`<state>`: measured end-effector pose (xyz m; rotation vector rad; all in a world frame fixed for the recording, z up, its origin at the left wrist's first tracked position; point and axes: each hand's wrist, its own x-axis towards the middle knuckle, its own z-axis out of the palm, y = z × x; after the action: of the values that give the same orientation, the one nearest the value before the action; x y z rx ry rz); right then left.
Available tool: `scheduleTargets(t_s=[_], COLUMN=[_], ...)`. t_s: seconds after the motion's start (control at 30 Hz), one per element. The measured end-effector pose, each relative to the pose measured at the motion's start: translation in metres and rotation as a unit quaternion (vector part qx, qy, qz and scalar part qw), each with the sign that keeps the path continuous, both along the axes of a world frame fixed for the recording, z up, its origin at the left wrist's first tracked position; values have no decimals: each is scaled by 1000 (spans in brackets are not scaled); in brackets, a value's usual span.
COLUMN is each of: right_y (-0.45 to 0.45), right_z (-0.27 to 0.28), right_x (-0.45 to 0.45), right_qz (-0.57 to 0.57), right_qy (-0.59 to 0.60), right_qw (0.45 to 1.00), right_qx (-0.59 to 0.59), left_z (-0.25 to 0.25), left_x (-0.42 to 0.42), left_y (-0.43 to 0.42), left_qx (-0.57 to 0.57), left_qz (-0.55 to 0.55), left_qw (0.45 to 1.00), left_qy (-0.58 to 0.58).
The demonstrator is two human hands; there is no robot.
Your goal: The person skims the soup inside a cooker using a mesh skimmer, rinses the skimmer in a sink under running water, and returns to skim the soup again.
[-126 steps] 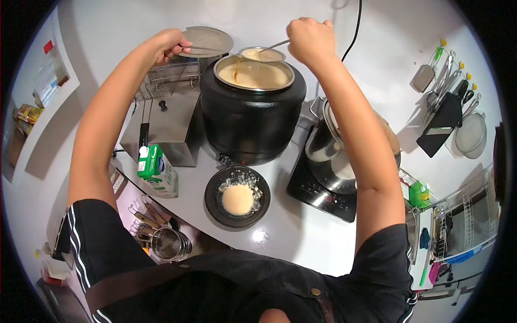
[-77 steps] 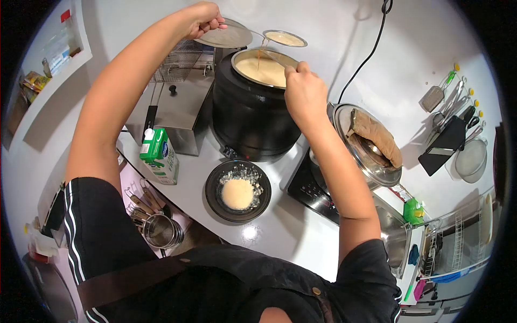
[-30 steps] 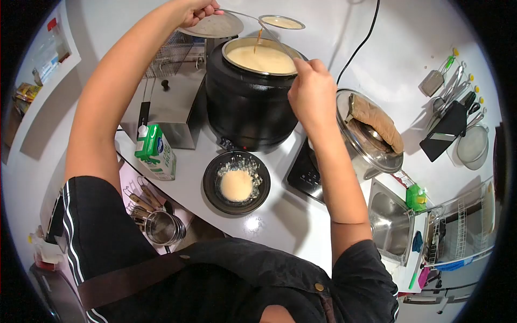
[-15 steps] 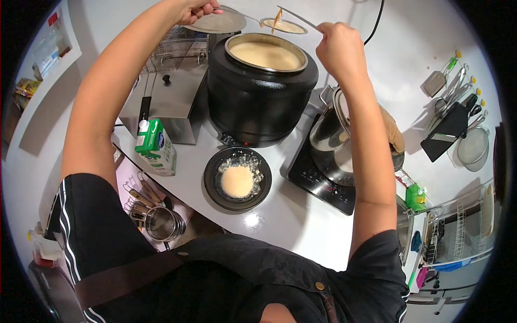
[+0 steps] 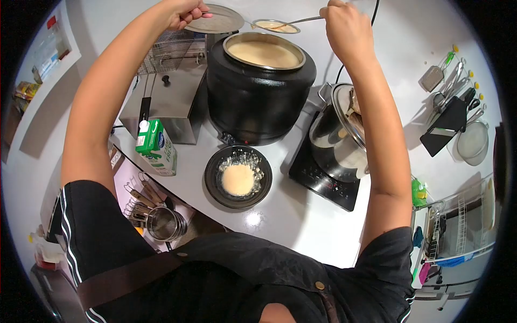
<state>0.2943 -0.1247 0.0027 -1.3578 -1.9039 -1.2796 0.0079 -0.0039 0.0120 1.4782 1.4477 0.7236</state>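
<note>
Near the black pot [image 5: 258, 99]: strainer [image 5: 293, 31] held level – seemingly for stirring.
Left hand [image 5: 186, 13]: closed around its handle.
Right hand [image 5: 351, 32]: clenched on a utensil [image 5: 308, 20].

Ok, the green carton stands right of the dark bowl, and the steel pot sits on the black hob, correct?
Not quite: the green carton stands left of the dark bowl, as the head view shows. The steel pot does sit on the black hob.

Glossy white curved-edged countertop [image 5: 291, 237], smooth white wall [image 5: 409, 32] behind it, curved white shelf [image 5: 54, 82] left of it, white wire rack [image 5: 462, 226] right of it, bright glare [image 5: 253, 218] on it
</note>
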Motion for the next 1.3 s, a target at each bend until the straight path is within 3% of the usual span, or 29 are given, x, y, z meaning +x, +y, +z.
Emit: scheduleTargets(t_s=[0.2, 0.27, 0.43, 0.57, 0.7, 0.8, 0.93, 1.13, 1.2, 1.3], right_y=[-11, -14, -18, 12, 11, 5, 19, 8, 12, -12], right_z=[10, 12, 12, -2, -4, 1, -7, -7, -3, 8], right_x=[-1, -1, -12, -9, -7, -17, -13, -19, -18, -15], right_qz=[32, 35, 22, 79, 27, 71, 75, 70, 53, 48], right_qy=[-26, -19, -48, -48, -41, -58, -58, -44, 19, 38], right_qw=[998, 997, 998, 995, 999, 995, 996, 996, 998, 998], right_qx=[53, 68, 22, -27, -9, -35, 4, -26, 29, 14], left_z=[-12, -19, -17, -18, -21, -28, -26, -28, -25, -28], left_x=[-20, -20, -4, -7, -15, -15, -16, -16, -19, -27], left_y=[20, 11, -25, -35, -38, -34, -37, -44, -41, -37], left_qx=[-21, -27, 18, 26, 27, 66, 32, 23, 31, 16], left_qz=[-37, 15, 36, 27, 24, 47, 27, 32, 40, 32], left_qw=[999, 999, 999, 999, 999, 996, 998, 998, 998, 999], left_qy=[-23, -26, 22, 34, 21, 39, 45, 41, 34, 19])
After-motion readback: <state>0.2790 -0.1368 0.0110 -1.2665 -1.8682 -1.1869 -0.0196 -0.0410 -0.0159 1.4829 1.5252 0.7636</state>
